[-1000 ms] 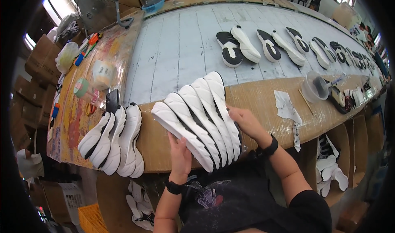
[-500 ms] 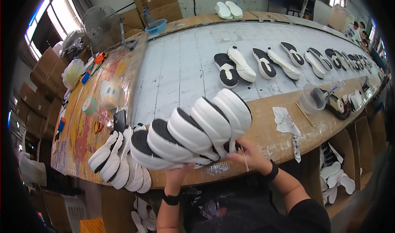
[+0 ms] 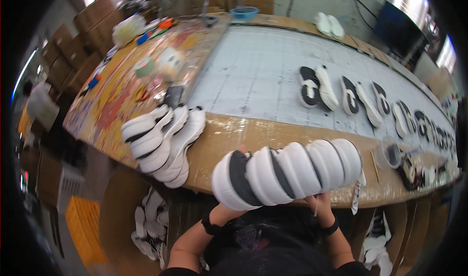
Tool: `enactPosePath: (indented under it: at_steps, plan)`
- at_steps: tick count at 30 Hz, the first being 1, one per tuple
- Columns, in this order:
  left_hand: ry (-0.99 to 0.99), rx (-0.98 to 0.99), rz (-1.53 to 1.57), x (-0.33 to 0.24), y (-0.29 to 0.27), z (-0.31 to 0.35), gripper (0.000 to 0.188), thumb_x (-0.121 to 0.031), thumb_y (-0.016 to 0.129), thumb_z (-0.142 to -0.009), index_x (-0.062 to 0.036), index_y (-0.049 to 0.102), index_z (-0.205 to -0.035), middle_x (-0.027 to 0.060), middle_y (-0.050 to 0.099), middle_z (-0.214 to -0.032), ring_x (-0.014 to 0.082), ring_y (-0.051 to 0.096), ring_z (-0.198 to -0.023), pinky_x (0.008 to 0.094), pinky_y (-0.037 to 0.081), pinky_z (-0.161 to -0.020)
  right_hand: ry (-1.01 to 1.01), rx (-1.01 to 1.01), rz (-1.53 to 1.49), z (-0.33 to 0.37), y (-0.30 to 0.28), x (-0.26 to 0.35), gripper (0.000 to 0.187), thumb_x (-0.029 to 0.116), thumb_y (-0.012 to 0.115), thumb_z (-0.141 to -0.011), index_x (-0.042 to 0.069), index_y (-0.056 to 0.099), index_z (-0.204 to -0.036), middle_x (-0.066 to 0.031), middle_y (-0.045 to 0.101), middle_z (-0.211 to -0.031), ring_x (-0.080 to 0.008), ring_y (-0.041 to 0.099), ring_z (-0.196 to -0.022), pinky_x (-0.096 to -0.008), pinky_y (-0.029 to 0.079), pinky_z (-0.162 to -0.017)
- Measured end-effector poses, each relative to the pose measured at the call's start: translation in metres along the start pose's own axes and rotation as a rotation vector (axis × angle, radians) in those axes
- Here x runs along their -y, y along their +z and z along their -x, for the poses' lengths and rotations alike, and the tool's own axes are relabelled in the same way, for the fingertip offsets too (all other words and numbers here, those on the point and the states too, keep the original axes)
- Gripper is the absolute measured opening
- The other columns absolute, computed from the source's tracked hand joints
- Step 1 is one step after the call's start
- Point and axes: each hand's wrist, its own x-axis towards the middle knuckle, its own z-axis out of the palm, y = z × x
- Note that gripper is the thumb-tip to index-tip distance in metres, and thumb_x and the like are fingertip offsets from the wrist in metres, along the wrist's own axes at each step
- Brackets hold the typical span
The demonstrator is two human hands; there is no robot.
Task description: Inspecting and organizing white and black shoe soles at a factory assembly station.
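Note:
Between my two hands is a row of several white and black shoe soles [image 3: 287, 171], packed together and held above the table's front edge. My left hand [image 3: 225, 213] grips the left end from below. Most of its fingers are hidden behind the soles, though a fingertip shows above them. Under the right part of the row, my right hand [image 3: 321, 205] is closed on the soles, and a thin pale stick shows at its fingers. A second bunch of shoe soles [image 3: 168, 147] leans together on the table to the left.
Pairs of soles [image 3: 310, 88] line the white table surface [image 3: 253, 66] toward the right. A clear plastic cup [image 3: 387, 154] stands at the right front. Scissors [image 3: 142, 94], a phone [image 3: 174, 95] and a jar [image 3: 144, 67] lie at left. Boxes below hold white soles [image 3: 151, 222].
The view has turned left. The held soles have come nearer my body and from a slant to nearly level. Both hands still hold them.

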Motion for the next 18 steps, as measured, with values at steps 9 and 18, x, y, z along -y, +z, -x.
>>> enactPosePath:
  at_steps: [9, 18]
  plan:
    - [-0.491, 0.142, 0.51, -0.011, -0.017, 0.055, 0.056, -0.02, 0.064, -0.078, -0.005, 0.037, -0.126, 0.0114, 0.038, -0.129, 0.0232, 0.036, -0.118, 0.0332, 0.028, -0.1, 0.16, -0.053, 0.201, 0.037, -0.012, -0.027, 0.034, 0.014, 0.062, -0.078, 0.003, 0.048, -0.106, -0.0021, 0.051, -0.089, -0.0094, 0.048, -0.077, -0.0244, 0.04, -0.064]
    - [-0.486, -0.545, 0.441, 0.03, -0.02, 0.182, 0.047, -0.017, 0.056, -0.083, -0.0047, 0.038, -0.124, 0.0094, 0.04, -0.127, 0.0225, 0.039, -0.116, 0.0328, 0.03, -0.099, -0.813, 0.828, 0.452, -0.01, 0.139, 0.073, 0.062, 0.023, 0.073, -0.061, 0.004, 0.048, -0.115, -0.023, 0.048, -0.116, -0.0436, 0.044, -0.109, -0.0433, 0.037, -0.091]
